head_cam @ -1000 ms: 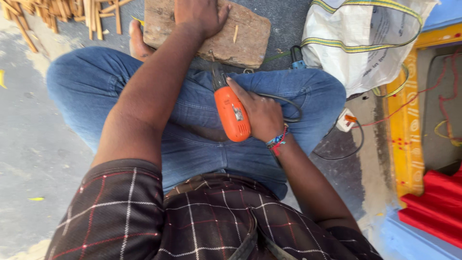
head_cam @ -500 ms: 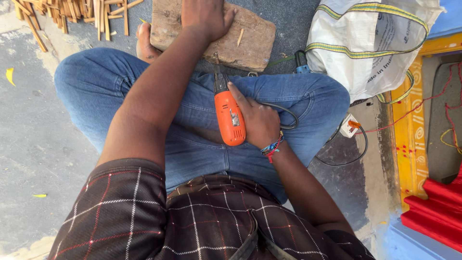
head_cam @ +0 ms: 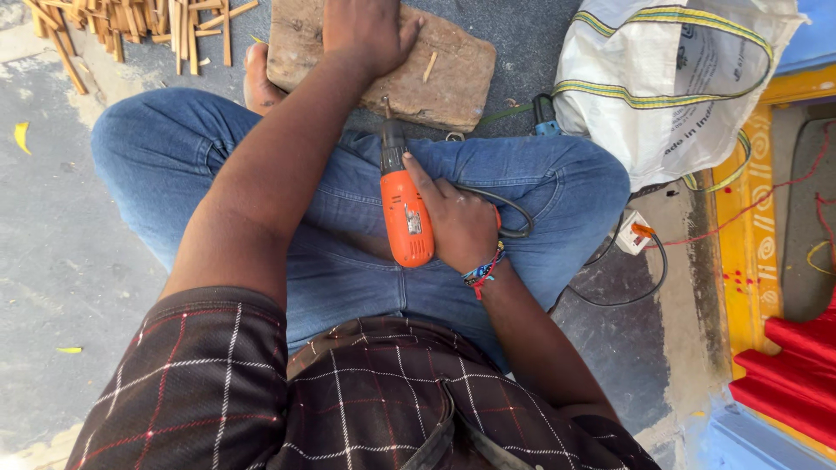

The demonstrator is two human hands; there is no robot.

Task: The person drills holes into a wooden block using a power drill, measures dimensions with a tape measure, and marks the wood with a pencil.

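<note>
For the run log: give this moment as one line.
left hand: pressed flat on wooden block | right hand: gripping orange electric drill, bit toward block | seated cross-legged | wood sticks beyond

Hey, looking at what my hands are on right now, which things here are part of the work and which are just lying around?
In use:
- left hand pressing on the wooden block
- right hand gripping the orange drill
- small stick on the block

Lying about:
- pile of wooden sticks
- white woven sack
- red fabric
</note>
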